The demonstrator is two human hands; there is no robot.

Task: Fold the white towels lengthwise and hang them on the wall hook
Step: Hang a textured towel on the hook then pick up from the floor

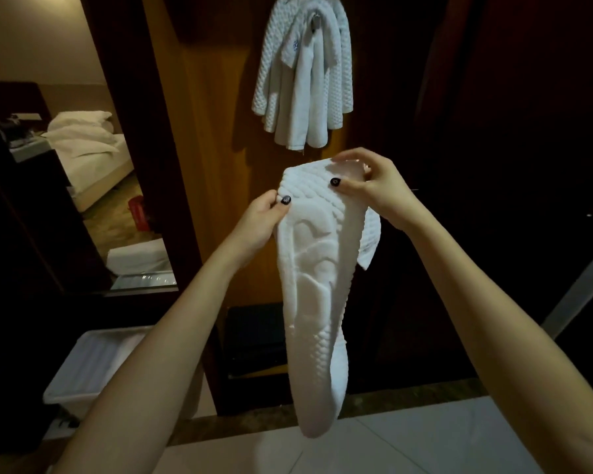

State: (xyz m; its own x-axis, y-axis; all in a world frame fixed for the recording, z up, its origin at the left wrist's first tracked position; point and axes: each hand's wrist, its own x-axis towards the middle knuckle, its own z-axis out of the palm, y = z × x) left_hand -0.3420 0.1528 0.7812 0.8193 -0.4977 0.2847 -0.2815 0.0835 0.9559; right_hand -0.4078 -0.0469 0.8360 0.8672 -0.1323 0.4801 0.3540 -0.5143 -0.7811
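Both hands pinch a folded white towel's top edge: left hand (259, 217) at one corner, right hand (367, 183) at the other. Held towel (314, 285) dangles below hung towels (303, 73) (already hooked). Next, probably: lift it onto the wall hook (315, 22).

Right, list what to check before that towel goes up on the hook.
1. Left hand pinches the towel at its top edge: ok.
2. Right hand holds the other top corner: ok.
3. Towel folded into a long narrow strip: ok.
4. Edges lined up: not ok, a flap sticks out on the right side.
5. Room left on the hook, which already carries hung towels: cannot tell.
6. Lower end off the floor: cannot tell.
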